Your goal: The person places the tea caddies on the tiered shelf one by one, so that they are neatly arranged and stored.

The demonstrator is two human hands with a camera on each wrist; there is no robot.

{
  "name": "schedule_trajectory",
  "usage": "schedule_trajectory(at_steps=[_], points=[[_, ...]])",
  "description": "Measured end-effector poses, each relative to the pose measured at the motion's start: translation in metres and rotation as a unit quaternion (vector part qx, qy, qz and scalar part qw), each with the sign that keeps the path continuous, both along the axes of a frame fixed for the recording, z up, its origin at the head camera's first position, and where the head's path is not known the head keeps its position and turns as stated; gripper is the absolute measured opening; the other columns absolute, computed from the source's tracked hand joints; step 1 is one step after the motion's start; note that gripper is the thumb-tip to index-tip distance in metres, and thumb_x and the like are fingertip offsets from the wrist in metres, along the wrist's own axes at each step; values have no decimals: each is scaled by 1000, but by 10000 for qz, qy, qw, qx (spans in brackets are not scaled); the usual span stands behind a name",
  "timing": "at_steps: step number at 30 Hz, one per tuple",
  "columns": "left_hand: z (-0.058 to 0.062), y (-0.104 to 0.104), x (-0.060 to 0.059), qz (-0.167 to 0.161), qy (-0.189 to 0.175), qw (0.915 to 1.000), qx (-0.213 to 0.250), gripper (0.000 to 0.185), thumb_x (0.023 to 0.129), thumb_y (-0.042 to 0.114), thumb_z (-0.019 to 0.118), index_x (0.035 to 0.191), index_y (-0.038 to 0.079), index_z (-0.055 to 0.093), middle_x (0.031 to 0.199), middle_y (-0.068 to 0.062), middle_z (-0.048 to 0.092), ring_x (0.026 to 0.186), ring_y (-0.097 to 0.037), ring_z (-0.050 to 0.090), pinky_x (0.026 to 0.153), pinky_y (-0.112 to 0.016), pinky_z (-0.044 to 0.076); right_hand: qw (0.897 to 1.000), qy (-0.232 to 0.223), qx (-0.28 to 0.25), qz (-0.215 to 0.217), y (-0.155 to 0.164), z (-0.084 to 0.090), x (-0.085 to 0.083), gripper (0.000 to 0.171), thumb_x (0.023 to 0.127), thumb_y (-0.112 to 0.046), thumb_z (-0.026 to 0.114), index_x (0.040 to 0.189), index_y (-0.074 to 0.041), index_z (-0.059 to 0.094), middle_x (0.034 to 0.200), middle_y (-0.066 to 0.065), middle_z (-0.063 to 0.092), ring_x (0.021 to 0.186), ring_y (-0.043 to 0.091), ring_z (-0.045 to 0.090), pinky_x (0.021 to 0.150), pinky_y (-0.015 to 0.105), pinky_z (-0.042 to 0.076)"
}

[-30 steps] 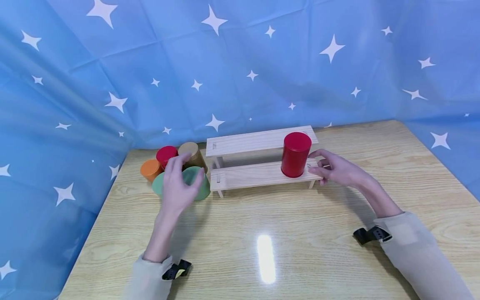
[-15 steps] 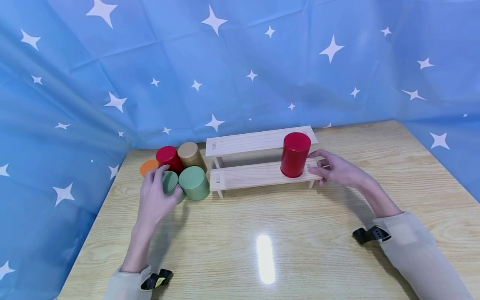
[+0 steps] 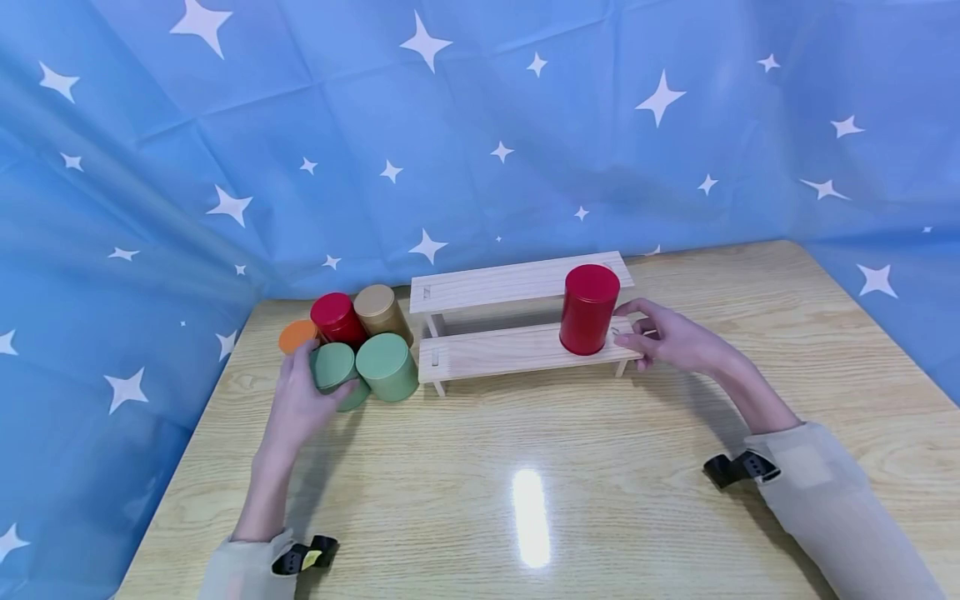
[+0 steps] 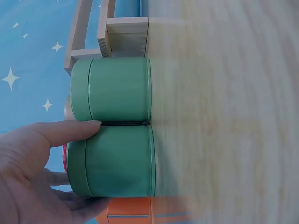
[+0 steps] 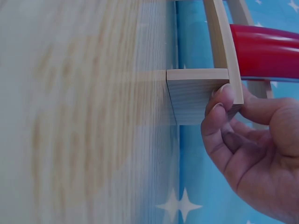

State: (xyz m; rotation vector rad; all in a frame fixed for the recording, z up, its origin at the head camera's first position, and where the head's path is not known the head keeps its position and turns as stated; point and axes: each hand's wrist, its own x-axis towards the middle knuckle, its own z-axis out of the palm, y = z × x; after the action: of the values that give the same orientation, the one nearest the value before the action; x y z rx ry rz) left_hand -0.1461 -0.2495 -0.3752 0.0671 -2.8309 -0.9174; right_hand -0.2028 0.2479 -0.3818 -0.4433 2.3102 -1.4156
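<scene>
My left hand (image 3: 303, 390) grips the left of two green tins (image 3: 334, 370), which stands on the table. In the left wrist view my thumb lies along the seam between that tin (image 4: 117, 161) and the second green tin (image 4: 117, 88), with my fingers (image 4: 84, 203) curled round the far side. My right hand (image 3: 639, 335) pinches the right end of the lower step of a two-step wooden rack (image 3: 495, 350). A tall red tin (image 3: 589, 308) stands upright on that step just left of the hand. The right wrist view shows my fingertips (image 5: 219, 100) curled over the board's end (image 5: 196, 93), the red tin (image 5: 266, 51) beyond.
A small red tin (image 3: 335, 317), a gold tin (image 3: 378, 308) and an orange tin (image 3: 296, 335) stand behind the green ones, left of the rack. The wooden table (image 3: 525, 467) meets a blue starred cloth (image 3: 480, 125) at the back and left.
My left hand has moved left, off the right green tin, and taken hold of the left green tin. The right hand and red tin have stayed put.
</scene>
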Motion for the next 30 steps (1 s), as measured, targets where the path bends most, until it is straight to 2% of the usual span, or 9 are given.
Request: schedule_trajectory(at_steps=[3,9,13,18,23,25,30], points=[[1,-1,0,22,135,9998,137,76,73,21,76,131,-4,34,125,-23,42,110,-38,42,88,-53,39,10000,-5,30,2,0,0,0,55,87,-19,62,131,-5,32,82,22,53,66,40,58,65,36,52],[8,0,2,325,768,9963,218,73,70,23,78,128,-1,42,122,-19,48,107,-34,46,85,-50,41,9999,65,98,26,0,-1,0,55,88,-20,62,131,-4,31,82,22,54,66,40,58,65,36,52],[16,1,4,559,1359,9889,239,72,69,26,78,128,1,44,123,-17,48,107,-32,46,85,-49,41,9997,107,204,-15,0,-1,0,56,88,-22,61,132,-5,31,83,20,54,67,39,58,66,39,52],[27,4,8,686,2141,9742,193,69,68,27,78,125,4,47,119,-15,50,105,-31,47,82,-49,42,9996,122,249,-17,2,-1,0,56,89,-23,60,132,-5,30,85,19,55,67,40,58,66,42,52],[37,10,10,527,2782,9589,187,67,66,26,79,123,3,50,118,-13,52,107,-27,48,82,-46,41,9999,82,145,13,3,-1,-1,54,89,-21,61,131,-6,31,82,21,53,67,42,57,66,43,52],[39,15,10,420,2926,9552,176,68,66,27,80,122,3,51,117,-12,53,106,-27,49,81,-45,41,9999,48,124,1,3,0,-1,54,88,-21,61,131,-6,31,82,21,53,67,43,57,67,44,52],[44,34,10,78,2971,9542,339,70,65,29,80,122,3,51,115,-11,54,103,-24,51,79,-41,43,10000,-1,80,10,2,0,-1,55,88,-20,61,131,-5,31,82,21,52,67,43,57,67,44,52]])
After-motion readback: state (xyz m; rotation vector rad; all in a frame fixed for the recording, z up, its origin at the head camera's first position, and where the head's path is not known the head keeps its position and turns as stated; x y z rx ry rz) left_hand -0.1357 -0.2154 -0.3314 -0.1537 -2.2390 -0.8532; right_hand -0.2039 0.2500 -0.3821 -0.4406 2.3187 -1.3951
